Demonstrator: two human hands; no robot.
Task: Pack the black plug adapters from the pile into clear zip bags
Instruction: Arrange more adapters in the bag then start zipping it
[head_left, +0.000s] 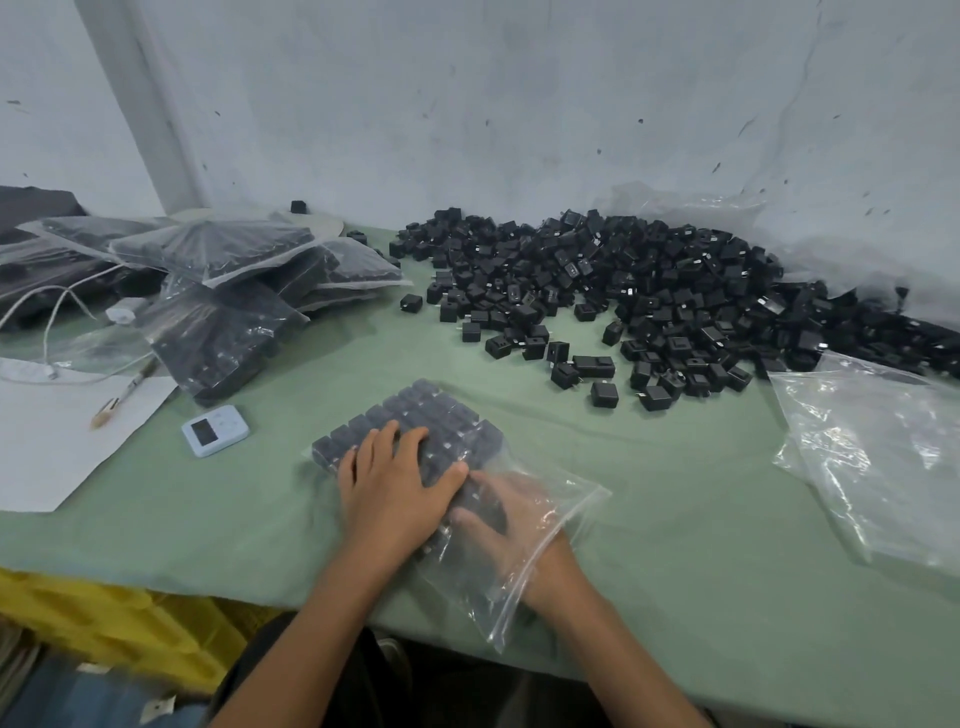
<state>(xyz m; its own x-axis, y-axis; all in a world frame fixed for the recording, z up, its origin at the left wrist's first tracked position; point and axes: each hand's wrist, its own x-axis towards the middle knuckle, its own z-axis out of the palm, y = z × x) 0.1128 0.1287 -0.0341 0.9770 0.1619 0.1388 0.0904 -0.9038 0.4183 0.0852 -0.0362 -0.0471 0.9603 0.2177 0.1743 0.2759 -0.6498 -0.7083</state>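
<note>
A clear zip bag (550, 525) lies on the green table in front of me, filled at its far end with rows of black plug adapters (441, 415). My left hand (395, 483) presses flat on top of the bag over the adapters, fingers straight. My right hand (514, 519) is inside the bag's open mouth, fingers stretched toward the adapters and seen through the plastic. A big loose pile of black plug adapters (649, 296) spreads across the far right of the table.
Several filled zip bags (228, 312) are stacked at the far left. A small blue timer (214, 430) and white paper (62, 431) with a pen (122, 395) lie to the left. Empty clear bags (878, 452) rest at the right. A yellow crate (104, 623) sits below the table edge.
</note>
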